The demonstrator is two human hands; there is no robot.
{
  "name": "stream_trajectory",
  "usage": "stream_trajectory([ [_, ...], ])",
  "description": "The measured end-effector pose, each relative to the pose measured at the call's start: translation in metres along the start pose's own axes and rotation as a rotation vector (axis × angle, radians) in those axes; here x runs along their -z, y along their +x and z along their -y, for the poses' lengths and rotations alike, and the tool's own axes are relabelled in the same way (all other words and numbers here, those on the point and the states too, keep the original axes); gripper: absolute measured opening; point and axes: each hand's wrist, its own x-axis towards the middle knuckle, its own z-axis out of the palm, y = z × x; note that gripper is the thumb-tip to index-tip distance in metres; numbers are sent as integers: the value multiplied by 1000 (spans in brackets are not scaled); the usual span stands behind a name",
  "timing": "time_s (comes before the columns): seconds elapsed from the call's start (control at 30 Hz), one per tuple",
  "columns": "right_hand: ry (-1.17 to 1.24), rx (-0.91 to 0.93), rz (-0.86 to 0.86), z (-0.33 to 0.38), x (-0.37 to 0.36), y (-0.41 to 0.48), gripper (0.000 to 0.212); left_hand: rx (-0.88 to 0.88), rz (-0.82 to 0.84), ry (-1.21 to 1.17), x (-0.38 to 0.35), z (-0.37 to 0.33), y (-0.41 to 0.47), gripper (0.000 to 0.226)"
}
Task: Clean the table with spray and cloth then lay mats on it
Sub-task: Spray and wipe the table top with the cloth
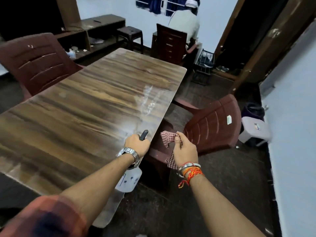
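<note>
Left hand [136, 144] fingers wrap rigid bottle [130, 178] at trigger neck; right hand [185, 151] pinches limp cloth [166, 136]. I'd bunch it first.

Left hand [137, 144] grips spray bottle [130, 179]; right hand [185, 151] pinches checked cloth [168, 136] beside table [85, 106].

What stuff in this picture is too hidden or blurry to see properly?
- Head view: the trigger of the spray bottle is hidden inside the left hand, and its label print is too small.
- Head view: the checked cloth is partly bunched inside the right hand.
- Head view: the chair sticker is too blurred to read.
- No mats in view.
</note>
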Motion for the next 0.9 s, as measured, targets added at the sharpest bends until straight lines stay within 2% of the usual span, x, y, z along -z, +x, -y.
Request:
stream_trajectory([
  [0.13,-14,48,46,-11,-14,72,34,98,-23,23,-16,-25,52,32],
  [0.37,4,133,104,-5,-47,191,37,267,-130,-32,-30,-45,115,23],
  [0.47,111,356,58,1,-74,223,41,335,-193,-71,-28,-50,136,21],
  [0.5,67,467,96,-1,-84,227,41,348,-217,-85,-27,-51,140,22],
  [0.6,-271,743,456,-17,-119,233,43,410,-281,-122,-24,-51,154,24],
  [0.67,-406,873,631,-29,-141,236,48,440,-298,-126,-20,-49,163,26],
  [0.77,-524,952,753,-32,-177,249,55,471,-313,-128,-10,-47,187,25],
  [0.9,-597,990,811,-32,-198,250,55,452,-290,-109,-1,-45,216,22],
])
